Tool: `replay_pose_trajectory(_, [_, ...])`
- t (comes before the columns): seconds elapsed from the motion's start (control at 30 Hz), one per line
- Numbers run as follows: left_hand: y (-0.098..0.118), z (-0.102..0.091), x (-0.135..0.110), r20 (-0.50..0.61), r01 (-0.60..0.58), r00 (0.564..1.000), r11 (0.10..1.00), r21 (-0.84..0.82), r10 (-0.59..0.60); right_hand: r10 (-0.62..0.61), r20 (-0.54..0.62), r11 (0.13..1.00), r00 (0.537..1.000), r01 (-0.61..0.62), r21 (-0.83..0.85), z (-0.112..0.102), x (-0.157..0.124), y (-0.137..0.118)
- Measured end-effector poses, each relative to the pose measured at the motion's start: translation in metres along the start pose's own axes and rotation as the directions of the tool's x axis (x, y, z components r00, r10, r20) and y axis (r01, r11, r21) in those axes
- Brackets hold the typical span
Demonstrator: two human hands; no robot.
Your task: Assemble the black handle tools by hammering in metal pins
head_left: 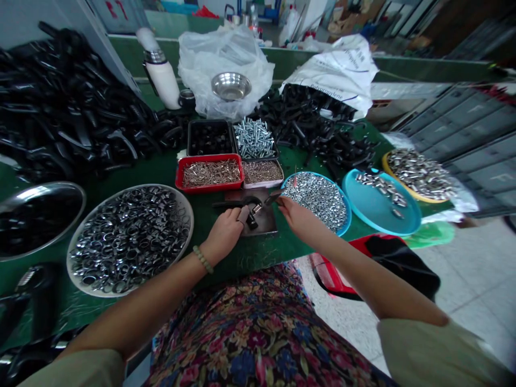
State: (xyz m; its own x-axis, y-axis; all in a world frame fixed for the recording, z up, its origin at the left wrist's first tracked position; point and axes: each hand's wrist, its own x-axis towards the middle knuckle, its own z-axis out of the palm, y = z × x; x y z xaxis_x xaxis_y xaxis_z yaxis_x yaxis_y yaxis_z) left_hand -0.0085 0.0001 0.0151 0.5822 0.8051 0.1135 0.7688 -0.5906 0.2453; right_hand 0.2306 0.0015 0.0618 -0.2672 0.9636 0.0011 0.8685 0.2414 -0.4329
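My left hand [228, 228] is closed around a black plastic handle-like part [250, 219], holding it down over a small metal plate [264, 223]. A shiny silver sleeve [257, 208] sits on that part. My right hand [300, 217] is closed on a dark, flat, tapered tool [273, 196] whose tip is close to the sleeve; its exact kind is hard to make out. Right of that hand lies a blue tray of small silver nuts or similar fittings [318, 196]. On the left stands a wide bowl of metal ring clamps [133, 236].
Ahead are a red tray of thin pins [212, 173], a tray of screws [253, 138] and a black bin [210, 137]. Black parts pile up at left [60, 102] and back right [318, 126]. A blue tray [379, 209] holds silver sleeves. A white flask [161, 78] stands behind.
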Motion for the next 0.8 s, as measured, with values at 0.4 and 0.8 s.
replay_pose_trajectory(0.4, [-0.015,-0.026,0.025,0.278,0.406,0.914,0.679,-0.611,-0.295,-0.026,-0.31,0.868,0.95,-0.133,-0.479,-0.018,0.008,0.077])
replay_pose_trajectory(0.8, [-0.024,-0.047,0.136,-0.044,0.125,0.992,0.983,0.136,-0.12,-0.107,0.021,0.893,0.994,0.105,-0.437,0.01,0.159,0.036])
